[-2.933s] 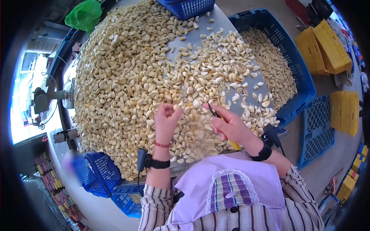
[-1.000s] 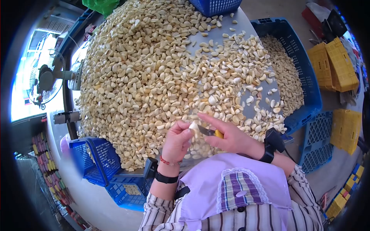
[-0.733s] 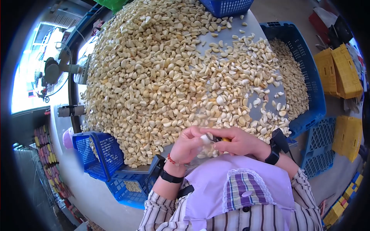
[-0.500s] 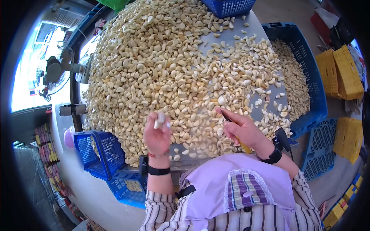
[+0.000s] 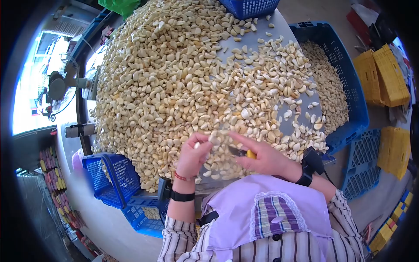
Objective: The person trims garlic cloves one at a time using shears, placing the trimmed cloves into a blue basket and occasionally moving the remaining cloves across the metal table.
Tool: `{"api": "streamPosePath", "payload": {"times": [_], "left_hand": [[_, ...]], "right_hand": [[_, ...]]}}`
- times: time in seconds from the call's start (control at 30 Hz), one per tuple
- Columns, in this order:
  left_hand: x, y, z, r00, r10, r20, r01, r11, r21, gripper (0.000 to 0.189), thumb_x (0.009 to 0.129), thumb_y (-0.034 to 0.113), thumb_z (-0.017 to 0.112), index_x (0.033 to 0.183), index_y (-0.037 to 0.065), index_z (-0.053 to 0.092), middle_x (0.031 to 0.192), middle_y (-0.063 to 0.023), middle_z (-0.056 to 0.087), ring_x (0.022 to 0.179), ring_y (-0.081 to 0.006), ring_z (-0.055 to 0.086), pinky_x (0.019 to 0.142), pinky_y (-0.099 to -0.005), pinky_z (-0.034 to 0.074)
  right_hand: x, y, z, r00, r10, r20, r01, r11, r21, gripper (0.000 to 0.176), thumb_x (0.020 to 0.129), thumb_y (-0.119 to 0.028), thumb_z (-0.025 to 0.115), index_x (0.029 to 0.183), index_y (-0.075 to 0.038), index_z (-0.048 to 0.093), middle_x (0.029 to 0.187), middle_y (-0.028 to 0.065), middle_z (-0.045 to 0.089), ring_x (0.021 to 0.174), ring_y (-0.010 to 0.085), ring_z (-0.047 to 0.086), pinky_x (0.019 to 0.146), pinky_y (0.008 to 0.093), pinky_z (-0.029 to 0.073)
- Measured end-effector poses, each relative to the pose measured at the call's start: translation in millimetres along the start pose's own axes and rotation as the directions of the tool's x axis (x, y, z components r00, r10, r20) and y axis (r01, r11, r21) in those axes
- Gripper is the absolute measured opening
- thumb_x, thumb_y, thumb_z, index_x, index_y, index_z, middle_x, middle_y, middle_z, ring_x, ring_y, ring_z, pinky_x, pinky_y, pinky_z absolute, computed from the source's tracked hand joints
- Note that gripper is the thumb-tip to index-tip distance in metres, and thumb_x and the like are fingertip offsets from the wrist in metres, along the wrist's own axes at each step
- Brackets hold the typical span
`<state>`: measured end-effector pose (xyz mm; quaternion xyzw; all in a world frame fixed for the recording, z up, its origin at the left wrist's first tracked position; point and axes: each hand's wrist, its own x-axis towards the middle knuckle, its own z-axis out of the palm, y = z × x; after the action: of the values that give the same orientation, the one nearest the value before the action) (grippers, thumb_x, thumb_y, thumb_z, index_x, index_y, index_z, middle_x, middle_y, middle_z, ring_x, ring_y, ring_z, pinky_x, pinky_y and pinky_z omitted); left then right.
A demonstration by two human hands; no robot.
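Note:
My left hand point(image 5: 191, 157) is closed on garlic cloves point(image 5: 214, 139), pinched between thumb and fingers; another pale clove shows between the fingers. Just to its right, my right hand point(image 5: 268, 159) has its fingers around a small knife with a yellow handle point(image 5: 250, 154). The dark blade point(image 5: 236, 151) points left toward my left hand and is blurred. The right index finger reaches out near the cloves. Beneath and beyond both hands spreads a big heap of peeled garlic cloves point(image 5: 161, 83) on a metal table point(image 5: 285, 30).
A large blue crate point(image 5: 358, 100) of cloves stands right of the table. Blue baskets sit at the left front point(image 5: 98, 174) and far edge point(image 5: 253, 6). Yellow crates point(image 5: 388, 78) lie farther right, a fan point(image 5: 56, 87) stands at left. A black device is strapped to each wrist.
My left hand has moved right and turned toward my right hand. The knife has come left, its blade now beside the cloves, and the right index finger has stretched out.

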<state>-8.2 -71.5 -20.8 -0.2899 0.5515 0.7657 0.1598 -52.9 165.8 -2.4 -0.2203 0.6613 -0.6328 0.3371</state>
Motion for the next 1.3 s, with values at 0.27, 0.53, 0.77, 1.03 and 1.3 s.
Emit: {"api": "streamPosePath", "payload": {"times": [0.27, 0.53, 0.77, 1.03, 1.3], "left_hand": [[-30, 5, 35, 0.963, 0.001, 0.268, 0.015, 0.998, -0.058, 0.008, 0.083, 0.008, 0.064, 0.083, 0.009, 0.056, 0.072, 0.0018, 0.057, 0.055, -0.0016, 0.045, 0.047, -0.0162, 0.031], [9, 26, -33, 0.881, 0.404, -0.246, -0.339, 0.902, 0.267, 0.032, 0.087, 0.016, 0.063, 0.112, -0.003, 0.058, 0.077, -0.0059, 0.06, 0.068, -0.0146, 0.059, 0.057, -0.0225, 0.046], [54, 17, -83, 0.737, 0.617, -0.276, -0.301, 0.665, 0.684, 0.02, 0.086, 0.014, 0.066, 0.1, 0.0, 0.066, 0.077, -0.0008, 0.061, 0.062, -0.0073, 0.055, 0.054, -0.0219, 0.045], [-12, 6, -2, 0.955, 0.296, 0.032, -0.283, 0.936, -0.21, 0.009, 0.086, 0.001, 0.059, 0.094, 0.004, 0.06, 0.078, -0.0002, 0.058, 0.057, -0.0032, 0.046, 0.047, -0.0156, 0.035], [-46, -6, 49, 0.876, 0.344, 0.338, -0.233, 0.916, -0.328, 0.005, 0.085, 0.006, 0.058, 0.086, 0.006, 0.053, 0.076, -0.0021, 0.055, 0.058, -0.0092, 0.047, 0.052, -0.0189, 0.039]], "right_hand": [[-1, -13, -3, 0.959, 0.134, 0.25, -0.134, 0.991, -0.017, 0.055, 0.087, -0.023, 0.059, 0.14, -0.02, 0.042, 0.09, 0.0072, 0.068, 0.066, 0.0087, 0.055, 0.062, 0.0245, 0.045], [-9, -21, -10, 0.945, 0.328, -0.013, -0.309, 0.903, 0.298, 0.049, 0.092, -0.024, 0.056, 0.14, -0.023, 0.043, 0.073, -0.0059, 0.052, 0.06, 0.0, 0.043, 0.05, 0.0168, 0.041], [-13, -25, -4, 0.965, 0.264, -0.009, -0.257, 0.946, 0.198, 0.054, 0.092, -0.027, 0.056, 0.142, -0.017, 0.038, 0.078, -0.0038, 0.053, 0.064, 0.0013, 0.046, 0.052, 0.0176, 0.042], [-11, -23, 6, 0.991, 0.128, -0.029, -0.126, 0.99, 0.057, 0.064, 0.09, -0.027, 0.058, 0.145, -0.011, 0.031, 0.1, 0.0061, 0.06, 0.07, 0.0077, 0.051, 0.067, 0.0248, 0.046], [-18, -40, -2, 0.964, 0.231, 0.135, -0.257, 0.938, 0.233, 0.05, 0.093, -0.018, 0.053, 0.141, -0.013, 0.04, 0.087, 0.0004, 0.06, 0.065, 0.0042, 0.051, 0.06, 0.02, 0.046]]}}
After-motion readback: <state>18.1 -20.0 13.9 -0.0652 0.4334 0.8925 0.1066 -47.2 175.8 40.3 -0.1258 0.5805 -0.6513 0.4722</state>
